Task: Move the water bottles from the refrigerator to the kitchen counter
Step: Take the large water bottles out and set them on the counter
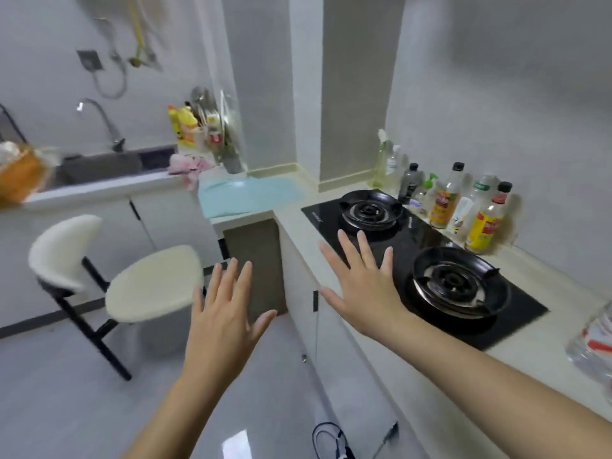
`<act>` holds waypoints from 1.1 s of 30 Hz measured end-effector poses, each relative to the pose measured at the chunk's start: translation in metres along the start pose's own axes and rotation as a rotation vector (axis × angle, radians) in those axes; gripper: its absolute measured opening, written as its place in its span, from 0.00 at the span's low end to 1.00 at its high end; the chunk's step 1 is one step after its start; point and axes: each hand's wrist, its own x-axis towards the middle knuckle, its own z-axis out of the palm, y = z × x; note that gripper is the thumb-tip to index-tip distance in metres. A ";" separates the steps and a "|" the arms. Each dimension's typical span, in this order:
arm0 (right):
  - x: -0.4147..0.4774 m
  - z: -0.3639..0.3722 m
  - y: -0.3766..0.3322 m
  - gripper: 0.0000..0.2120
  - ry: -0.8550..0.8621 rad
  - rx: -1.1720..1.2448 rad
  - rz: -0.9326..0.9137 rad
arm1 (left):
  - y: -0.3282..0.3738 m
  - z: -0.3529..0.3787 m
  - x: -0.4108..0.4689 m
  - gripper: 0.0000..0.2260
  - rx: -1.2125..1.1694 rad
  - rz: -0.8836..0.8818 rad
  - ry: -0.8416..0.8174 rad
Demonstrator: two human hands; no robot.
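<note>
Where the worktop [536, 372] meets the right border of the view, a clear water bottle [592, 342] with a red-and-white label sits on it. It is blurred and partly cut off, and lies near the closest corner of the black gas hob [331, 212]. The right hand [361, 293] hangs over the worktop's front edge and the hob's front-left part, fingers straight and spread, gripping nothing; whether it touches the surface cannot be told. The left hand [225, 313] is likewise spread and empty, out over the floor beyond that edge. Condiment bottles [463, 207] line the worktop's back edge behind the hob. A pale blue mat [248, 193] covers the far corner, the sink [99, 167] lies further left, and a white chair [132, 279] stands on the floor.
</note>
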 end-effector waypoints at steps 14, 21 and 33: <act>0.035 -0.008 -0.352 0.33 0.141 0.161 -0.588 | -0.263 -0.121 -0.183 0.35 0.173 -0.403 0.189; 0.017 -0.025 -0.497 0.34 0.169 0.264 -0.868 | -0.339 -0.179 -0.271 0.36 0.298 -0.635 0.258; -0.032 -0.051 -0.718 0.33 0.211 0.411 -1.447 | -0.420 -0.270 -0.404 0.38 0.598 -1.105 0.335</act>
